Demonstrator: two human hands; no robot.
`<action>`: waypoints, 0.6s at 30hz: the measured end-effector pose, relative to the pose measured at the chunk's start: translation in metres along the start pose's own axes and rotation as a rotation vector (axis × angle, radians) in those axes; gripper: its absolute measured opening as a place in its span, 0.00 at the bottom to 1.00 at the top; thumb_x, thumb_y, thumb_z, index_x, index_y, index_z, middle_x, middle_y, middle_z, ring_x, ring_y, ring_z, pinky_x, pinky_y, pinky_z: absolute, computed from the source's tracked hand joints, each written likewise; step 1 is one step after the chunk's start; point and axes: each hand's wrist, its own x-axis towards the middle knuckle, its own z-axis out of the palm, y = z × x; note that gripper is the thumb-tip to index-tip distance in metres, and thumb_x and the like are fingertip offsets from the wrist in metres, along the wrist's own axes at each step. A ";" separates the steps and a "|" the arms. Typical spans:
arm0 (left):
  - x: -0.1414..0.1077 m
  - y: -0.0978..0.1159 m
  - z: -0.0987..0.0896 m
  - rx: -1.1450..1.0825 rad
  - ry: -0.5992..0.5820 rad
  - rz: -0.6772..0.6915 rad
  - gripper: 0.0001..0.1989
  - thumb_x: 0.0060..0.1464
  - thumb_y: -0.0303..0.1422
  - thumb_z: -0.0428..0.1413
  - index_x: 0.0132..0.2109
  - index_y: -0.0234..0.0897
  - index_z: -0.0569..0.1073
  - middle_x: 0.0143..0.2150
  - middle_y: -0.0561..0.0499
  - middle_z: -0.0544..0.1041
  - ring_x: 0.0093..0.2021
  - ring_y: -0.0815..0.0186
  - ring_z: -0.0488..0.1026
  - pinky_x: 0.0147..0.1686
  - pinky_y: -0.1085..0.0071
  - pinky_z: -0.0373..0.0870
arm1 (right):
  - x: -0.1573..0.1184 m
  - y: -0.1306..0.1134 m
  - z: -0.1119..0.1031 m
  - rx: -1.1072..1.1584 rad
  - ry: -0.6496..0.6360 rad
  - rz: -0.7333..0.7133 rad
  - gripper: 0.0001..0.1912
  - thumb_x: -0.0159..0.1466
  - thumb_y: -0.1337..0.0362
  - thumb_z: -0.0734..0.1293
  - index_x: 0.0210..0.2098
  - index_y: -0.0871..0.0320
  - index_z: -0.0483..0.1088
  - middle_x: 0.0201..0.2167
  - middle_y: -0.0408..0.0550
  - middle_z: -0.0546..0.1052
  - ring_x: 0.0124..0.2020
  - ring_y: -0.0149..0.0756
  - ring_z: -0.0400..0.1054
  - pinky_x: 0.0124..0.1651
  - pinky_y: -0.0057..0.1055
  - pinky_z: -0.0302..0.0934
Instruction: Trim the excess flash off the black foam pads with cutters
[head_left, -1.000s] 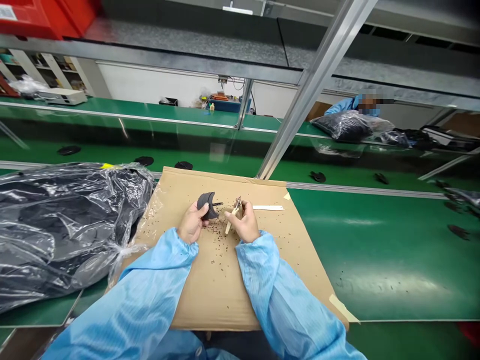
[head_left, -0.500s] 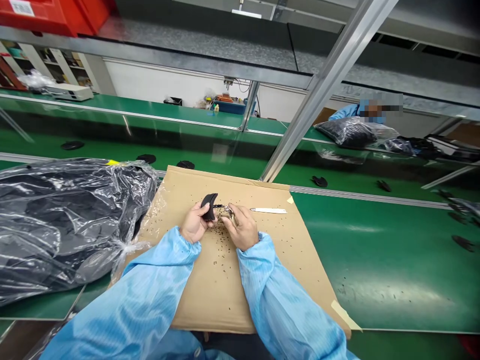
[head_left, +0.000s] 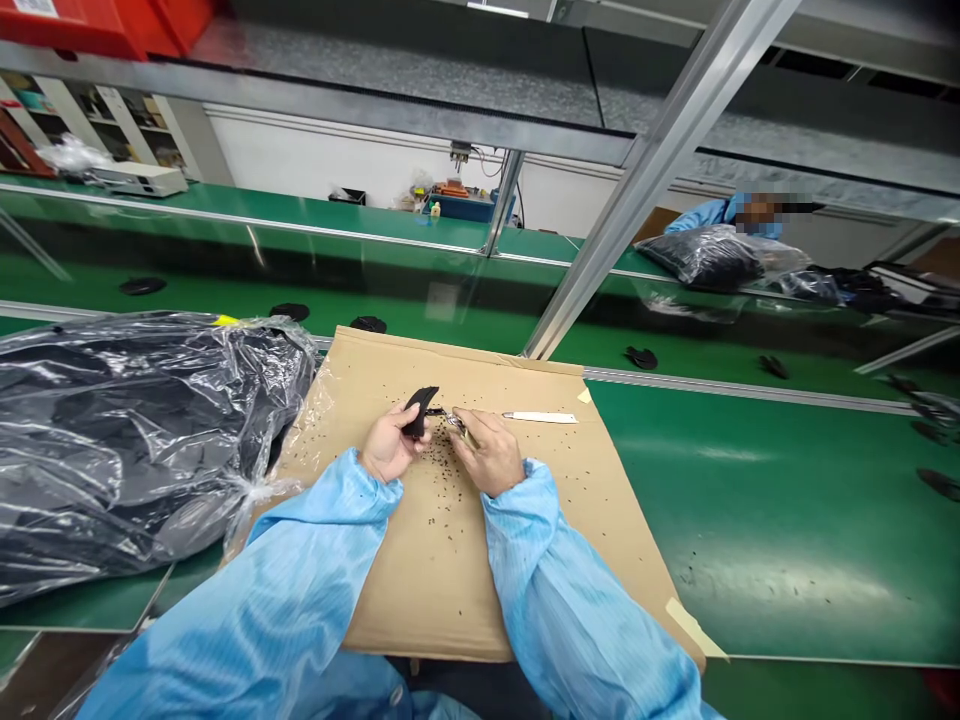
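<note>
Held in my left hand [head_left: 391, 443] is a curved black moulded part [head_left: 421, 411], tilted up above the brown paper sheet [head_left: 420, 600]. My right hand [head_left: 489, 450] is closed around a small metal hand tool [head_left: 454, 421] that looks like nippers. Fingers hide most of this tool; its dark front end meets or nearly meets the part's right side. Beyond my right hand lies a slim white-handled tool [head_left: 541, 417], perhaps a knife. Tiny black scraps [head_left: 448, 487] are strewn over the paper, thickest below my hands.
A large clear bag of black pieces [head_left: 135, 450] bulges at the left, against the paper. Behind runs a green belt [head_left: 465, 325] carrying several black parts. A slanting metal post [head_left: 637, 190] rises at the back right. A co-worker in blue [head_left: 705, 215] is at far right.
The black part has turned slightly in my left hand, showing a narrower side. My right fingers have closed further over the metal tool. The whole view has shifted a little.
</note>
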 end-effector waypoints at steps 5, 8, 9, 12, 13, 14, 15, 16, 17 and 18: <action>-0.002 0.000 0.001 -0.041 0.008 -0.036 0.04 0.55 0.26 0.51 0.37 0.35 0.62 0.24 0.52 0.68 0.19 0.72 0.64 0.16 0.81 0.53 | -0.001 0.002 0.000 -0.020 -0.028 0.013 0.14 0.65 0.67 0.61 0.49 0.56 0.69 0.43 0.50 0.77 0.43 0.39 0.70 0.50 0.36 0.65; -0.002 0.000 0.001 -0.047 0.020 -0.033 0.04 0.54 0.25 0.52 0.37 0.35 0.63 0.23 0.52 0.67 0.19 0.72 0.64 0.16 0.81 0.53 | -0.002 0.003 0.000 -0.032 -0.044 0.022 0.15 0.64 0.68 0.61 0.49 0.56 0.70 0.42 0.50 0.77 0.43 0.39 0.71 0.49 0.35 0.65; -0.002 -0.001 0.001 -0.049 0.021 -0.032 0.04 0.54 0.25 0.52 0.38 0.34 0.63 0.23 0.52 0.67 0.19 0.72 0.64 0.16 0.81 0.53 | -0.002 0.003 0.000 -0.029 -0.051 0.025 0.15 0.64 0.68 0.61 0.49 0.56 0.70 0.42 0.50 0.77 0.42 0.39 0.71 0.49 0.35 0.66; -0.002 -0.001 0.001 -0.049 0.027 -0.029 0.04 0.55 0.26 0.52 0.39 0.34 0.64 0.23 0.52 0.68 0.19 0.73 0.65 0.16 0.81 0.55 | -0.003 0.003 0.000 -0.011 -0.073 0.036 0.15 0.64 0.69 0.61 0.49 0.55 0.70 0.42 0.50 0.77 0.43 0.39 0.71 0.49 0.35 0.66; -0.002 -0.001 0.001 -0.044 0.035 -0.027 0.05 0.55 0.26 0.53 0.39 0.34 0.64 0.23 0.53 0.68 0.19 0.72 0.66 0.16 0.81 0.57 | -0.003 0.004 0.001 -0.001 -0.077 0.041 0.16 0.64 0.69 0.61 0.50 0.55 0.70 0.42 0.50 0.76 0.43 0.39 0.71 0.49 0.35 0.66; -0.002 -0.001 0.001 -0.036 0.044 -0.026 0.05 0.54 0.26 0.53 0.39 0.34 0.64 0.24 0.53 0.68 0.19 0.72 0.67 0.16 0.80 0.58 | -0.004 0.004 0.001 0.008 -0.082 0.048 0.16 0.64 0.69 0.61 0.50 0.55 0.70 0.43 0.50 0.76 0.43 0.39 0.71 0.49 0.36 0.66; -0.002 -0.001 0.001 -0.028 0.052 -0.024 0.05 0.54 0.26 0.53 0.39 0.34 0.64 0.24 0.52 0.68 0.20 0.72 0.67 0.17 0.80 0.59 | -0.004 0.004 0.001 0.016 -0.084 0.055 0.16 0.64 0.68 0.61 0.50 0.55 0.70 0.43 0.50 0.76 0.44 0.39 0.71 0.50 0.36 0.66; -0.002 -0.001 0.001 -0.020 0.060 -0.022 0.06 0.54 0.26 0.53 0.39 0.34 0.64 0.24 0.52 0.69 0.20 0.71 0.68 0.17 0.80 0.60 | -0.004 0.005 0.002 0.022 -0.085 0.063 0.16 0.64 0.68 0.61 0.50 0.55 0.70 0.43 0.50 0.76 0.44 0.39 0.71 0.50 0.36 0.66; -0.002 0.000 0.002 -0.012 0.065 -0.018 0.06 0.55 0.26 0.53 0.40 0.35 0.64 0.25 0.52 0.69 0.21 0.71 0.69 0.17 0.80 0.61 | -0.004 0.005 0.002 0.024 -0.084 0.068 0.16 0.64 0.68 0.61 0.50 0.55 0.70 0.43 0.50 0.76 0.44 0.39 0.71 0.50 0.36 0.66; -0.003 0.000 0.002 -0.005 0.065 -0.013 0.06 0.55 0.26 0.53 0.40 0.35 0.64 0.25 0.52 0.69 0.21 0.70 0.70 0.17 0.80 0.61 | -0.004 0.005 0.002 0.024 -0.083 0.072 0.15 0.64 0.68 0.61 0.50 0.55 0.70 0.43 0.50 0.76 0.43 0.39 0.71 0.50 0.36 0.67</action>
